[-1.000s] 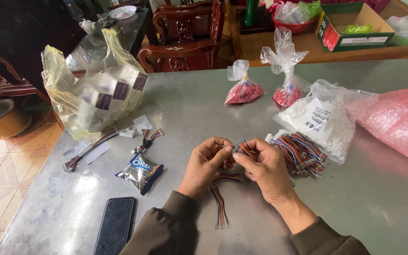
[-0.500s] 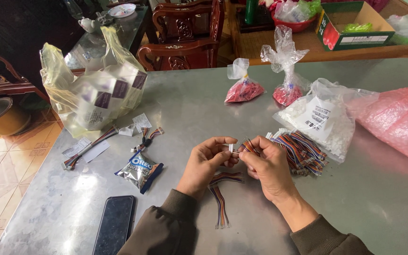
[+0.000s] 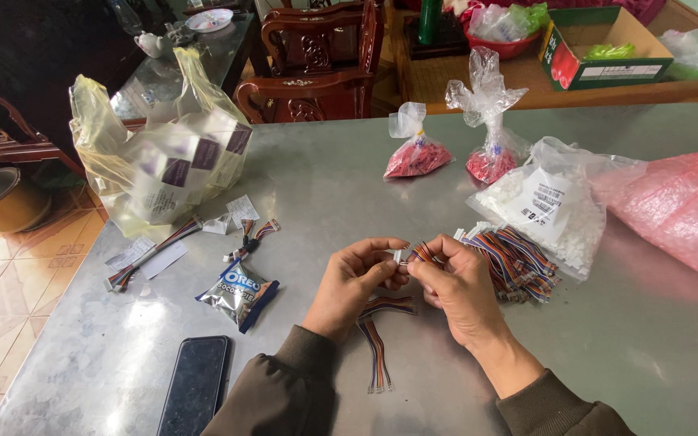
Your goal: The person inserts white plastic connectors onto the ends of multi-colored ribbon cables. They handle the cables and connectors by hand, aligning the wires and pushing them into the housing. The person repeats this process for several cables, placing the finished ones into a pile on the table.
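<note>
Your left hand (image 3: 357,278) pinches a small white connector (image 3: 397,256) above the metal table (image 3: 325,186); your right hand (image 3: 454,282) pinches its multicoloured wire ends (image 3: 423,252). A crooked push could bend a pin (likely, I'd judge). Count: two finished wire harnesses (image 3: 377,339) below your hands, two red-filled bags (image 3: 418,157), one phone (image 3: 197,383).

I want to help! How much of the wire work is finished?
Looks done: two wire sets lie on the table below the hands. In hand: the left hand and right hand pinch a small white connector on colourful wires. Left: a pile of wire bundles beside the right hand, and a bag of white parts behind it.
</note>
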